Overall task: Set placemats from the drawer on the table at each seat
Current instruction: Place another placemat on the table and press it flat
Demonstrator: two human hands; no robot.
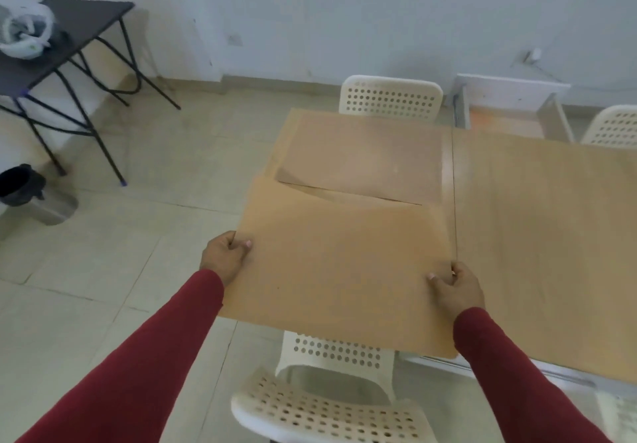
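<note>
Both arms outstretched; left hand (224, 258), right hand (456, 286) pinching, thumbs on top.

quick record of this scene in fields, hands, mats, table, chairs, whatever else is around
left hand: grips the left edge of the held placemat
right hand: grips its right edge
held placemat: tan, above the near seat, not yet laid flat
far placemat: lying on the table before the far chair
table: light wood
near chair: white, perforated, below the held mat
far chair: white, at the opposite side
open drawer: behind the table by the wall
side table: dark, folding, holds a plastic bag
bin: on the floor, left
</note>
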